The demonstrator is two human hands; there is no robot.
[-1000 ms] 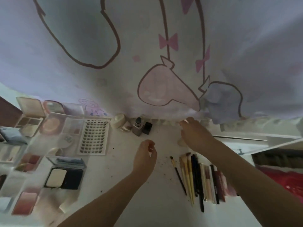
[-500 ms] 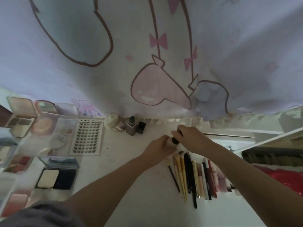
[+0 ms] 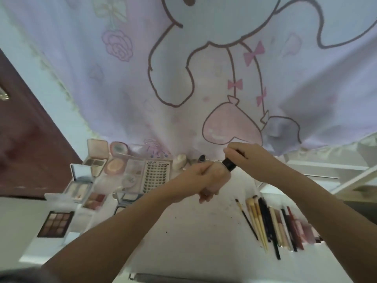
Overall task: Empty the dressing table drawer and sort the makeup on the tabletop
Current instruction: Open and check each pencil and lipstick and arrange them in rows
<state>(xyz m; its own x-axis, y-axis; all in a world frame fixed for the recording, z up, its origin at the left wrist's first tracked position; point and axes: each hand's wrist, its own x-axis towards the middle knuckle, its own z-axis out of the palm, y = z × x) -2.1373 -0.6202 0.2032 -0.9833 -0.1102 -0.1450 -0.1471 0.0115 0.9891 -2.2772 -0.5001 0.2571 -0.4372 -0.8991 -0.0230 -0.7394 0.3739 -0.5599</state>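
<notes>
Both hands meet above the white tabletop (image 3: 193, 231). My left hand (image 3: 208, 178) is closed around the pale body of a small makeup bottle, most of it hidden in the fist. My right hand (image 3: 251, 162) grips the bottle's black cap (image 3: 228, 164) from above. A row of brushes and pencils (image 3: 271, 223) lies at the right. Open palettes and compacts (image 3: 95, 180) are laid out at the left beside a false-lash card (image 3: 156, 174).
A cartoon-print cloth (image 3: 204, 78) hangs over the back of the table. A dark red door (image 3: 24, 144) stands at the left. A cream jar (image 3: 179, 161) and a small dark-capped bottle (image 3: 201, 158) sit at the back. White shelves (image 3: 326, 170) are at the right.
The hands came together on a small bottle and lifted it, right hand on the cap. The view tilted up and swung left, showing more cloth and the door.
</notes>
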